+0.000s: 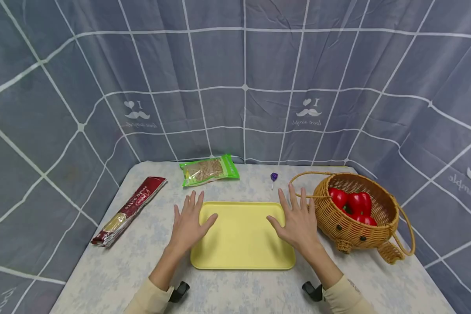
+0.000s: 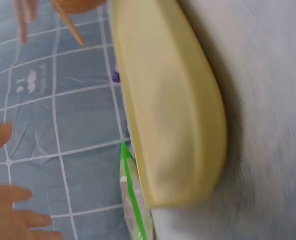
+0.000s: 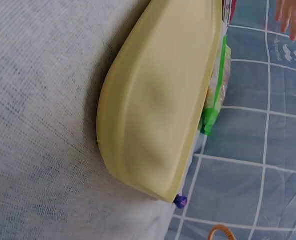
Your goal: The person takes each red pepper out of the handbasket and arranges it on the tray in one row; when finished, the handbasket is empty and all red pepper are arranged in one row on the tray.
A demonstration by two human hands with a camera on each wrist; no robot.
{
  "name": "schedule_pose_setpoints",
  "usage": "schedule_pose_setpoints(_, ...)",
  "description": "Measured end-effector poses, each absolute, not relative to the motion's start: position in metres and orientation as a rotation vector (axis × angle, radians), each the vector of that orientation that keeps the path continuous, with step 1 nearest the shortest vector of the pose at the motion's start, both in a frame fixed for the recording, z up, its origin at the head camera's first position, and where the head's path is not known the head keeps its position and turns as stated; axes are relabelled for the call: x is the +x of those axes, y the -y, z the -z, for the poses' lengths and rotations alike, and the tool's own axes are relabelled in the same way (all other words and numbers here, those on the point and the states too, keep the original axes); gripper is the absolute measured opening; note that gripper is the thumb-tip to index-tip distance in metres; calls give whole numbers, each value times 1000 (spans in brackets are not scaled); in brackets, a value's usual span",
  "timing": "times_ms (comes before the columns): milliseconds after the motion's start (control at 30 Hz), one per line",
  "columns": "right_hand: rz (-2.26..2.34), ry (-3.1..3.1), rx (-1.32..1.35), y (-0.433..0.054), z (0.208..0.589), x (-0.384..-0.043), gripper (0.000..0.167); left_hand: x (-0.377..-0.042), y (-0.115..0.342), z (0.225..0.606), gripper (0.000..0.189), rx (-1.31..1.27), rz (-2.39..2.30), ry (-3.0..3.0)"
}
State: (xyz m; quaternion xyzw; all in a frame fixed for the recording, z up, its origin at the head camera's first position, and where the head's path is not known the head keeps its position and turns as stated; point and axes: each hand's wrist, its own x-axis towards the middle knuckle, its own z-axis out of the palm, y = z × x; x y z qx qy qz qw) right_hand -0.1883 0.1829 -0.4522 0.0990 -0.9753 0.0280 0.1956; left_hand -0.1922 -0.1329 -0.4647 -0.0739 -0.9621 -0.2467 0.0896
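Note:
A yellow tray [image 1: 243, 235] lies on the table between my two hands. My left hand [image 1: 190, 224] hovers over the tray's left edge, its fingers spread and nothing held. Over the right edge is my right hand [image 1: 298, 224], likewise spread and holding nothing. Behind the tray lies a green-edged clear packet [image 1: 209, 170] with brown contents. A purple-wrapped lollipop [image 1: 274, 176] rests to the right of that packet. On the left side is a long dark red packet of what looks like spaghetti [image 1: 129, 211]. In the left wrist view, part of my left hand [image 2: 13, 210] shows beside the tray.
A wicker basket [image 1: 333, 218] with an animal face stands at the right, near my right hand. Red bell peppers [image 1: 359, 203] sit inside it, and its handle loops [image 1: 410, 235] stick out. A grey-blue checked curtain [image 1: 223, 109] encloses the table [image 1: 141, 261] at the back and sides.

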Motion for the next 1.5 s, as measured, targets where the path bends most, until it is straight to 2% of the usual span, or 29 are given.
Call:
schedule_pose_setpoints(200, -88, 2729, 276, -186, 450, -189, 84, -198, 143, 457, 70, 99, 1811, 2682)
schedule_pose_setpoints(300, -90, 2731, 275, -188, 449, -190, 84, -201, 152, 459, 66, 258, 2079, 2614)
schedule_pose_setpoints(533, -99, 2745, 270, -193, 446, -192, 85, -207, 166, 479, 63, 451, 1998, 2756)
schedule_pose_setpoints(733, -149, 2763, 282, -200, 441, -193, 85, -208, 166, 495, 59, 378, 1959, 2881)
schedule_pose_setpoints(1067, -195, 2798, 254, -215, 435, -195, 85, -210, 164, 509, 48, 416, 1916, 2853)
schedule_pose_setpoints(1233, -455, 2867, 250, -232, 421, -196, 84, -210, 166, 511, 49, 410, 1921, 2833)
schedule_pose_setpoints(1500, -916, 2911, 127, -292, 384, -200, 76, -209, 167, 510, 49, 370, 1949, 2830)
